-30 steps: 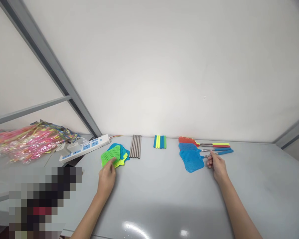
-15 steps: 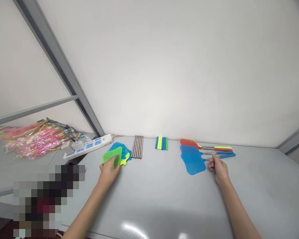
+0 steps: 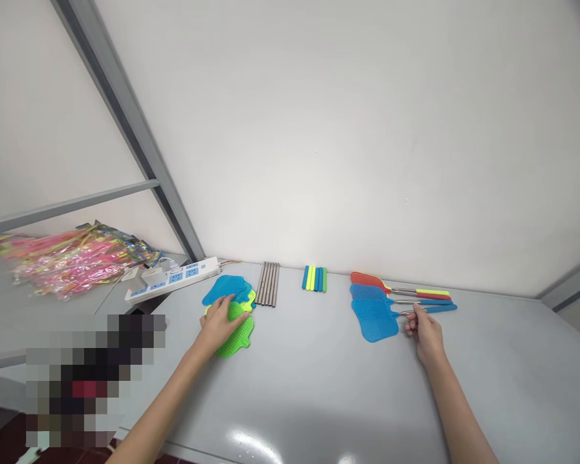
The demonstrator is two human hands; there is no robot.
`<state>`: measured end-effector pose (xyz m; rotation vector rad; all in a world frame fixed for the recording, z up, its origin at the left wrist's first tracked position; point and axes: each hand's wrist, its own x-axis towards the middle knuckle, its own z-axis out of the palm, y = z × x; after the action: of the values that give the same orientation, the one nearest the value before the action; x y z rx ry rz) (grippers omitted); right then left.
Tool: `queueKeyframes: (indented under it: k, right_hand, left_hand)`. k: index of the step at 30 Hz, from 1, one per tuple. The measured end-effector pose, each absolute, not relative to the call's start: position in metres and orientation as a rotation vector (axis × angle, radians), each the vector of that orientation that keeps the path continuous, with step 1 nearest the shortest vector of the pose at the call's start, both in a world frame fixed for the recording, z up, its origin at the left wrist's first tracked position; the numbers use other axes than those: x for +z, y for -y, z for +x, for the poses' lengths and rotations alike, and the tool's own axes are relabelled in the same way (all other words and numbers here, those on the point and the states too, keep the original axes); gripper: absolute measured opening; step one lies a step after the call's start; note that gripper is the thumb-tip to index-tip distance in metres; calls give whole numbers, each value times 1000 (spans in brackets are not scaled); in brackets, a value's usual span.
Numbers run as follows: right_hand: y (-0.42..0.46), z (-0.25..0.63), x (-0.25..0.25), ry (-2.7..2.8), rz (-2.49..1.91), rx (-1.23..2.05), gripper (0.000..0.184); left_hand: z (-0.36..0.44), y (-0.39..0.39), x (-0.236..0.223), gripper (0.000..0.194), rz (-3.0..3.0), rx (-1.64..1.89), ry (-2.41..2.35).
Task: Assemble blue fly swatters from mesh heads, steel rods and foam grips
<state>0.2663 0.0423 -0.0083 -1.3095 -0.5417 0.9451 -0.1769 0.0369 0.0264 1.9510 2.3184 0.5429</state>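
My left hand (image 3: pixel 218 324) grips a bright green perforated fly swatter head (image 3: pixel 236 335), its neck pointing right. Beside and partly under the fingers lie a blue swatter head (image 3: pixel 226 288) and a yellow one (image 3: pixel 249 300), overlapping. At the right, my right hand (image 3: pixel 424 330) has curled fingers, thumb and forefinger pinching the metal shaft of the nearest blue fly swatter (image 3: pixel 374 320). Behind it lie another blue fly swatter (image 3: pixel 365 292) and a red-headed fly swatter (image 3: pixel 367 278), their heads overlapping and handles pointing right.
Several metal rods (image 3: pixel 268 283) lie side by side by the wall. Farther right is a row of blue, yellow and green handle sleeves (image 3: pixel 314 278). A power strip (image 3: pixel 174 280) with plugs sits left, near plastic-wrapped colourful goods (image 3: pixel 77 261) and a grey metal frame (image 3: pixel 140 129).
My left hand has drawn the green swatter head nearer and turned it, uncovering more of the blue head. My right hand stays by the blue fly swatter. The view has shifted slightly.
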Motion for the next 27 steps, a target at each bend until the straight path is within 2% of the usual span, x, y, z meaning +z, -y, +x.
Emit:
queueKeyframes:
  k: [5,10,18,27]
  right_hand:
    - [-42,266,-9,546,-1302,946,31]
    - [-43,268,-11,553,-1296,941,31]
    - [-43,268,-13,551,-1281,950,31]
    - [-42,269,-13,540,-1271,963,31]
  left_hand:
    - [-157,-23,23,73,1934,417,-2389]
    - [-132,-8,23,74,1908,385,-2477]
    - [-96,11,3,64,2012,584,-2464]
    - [-62,9,4,47,2104,534,-2257]
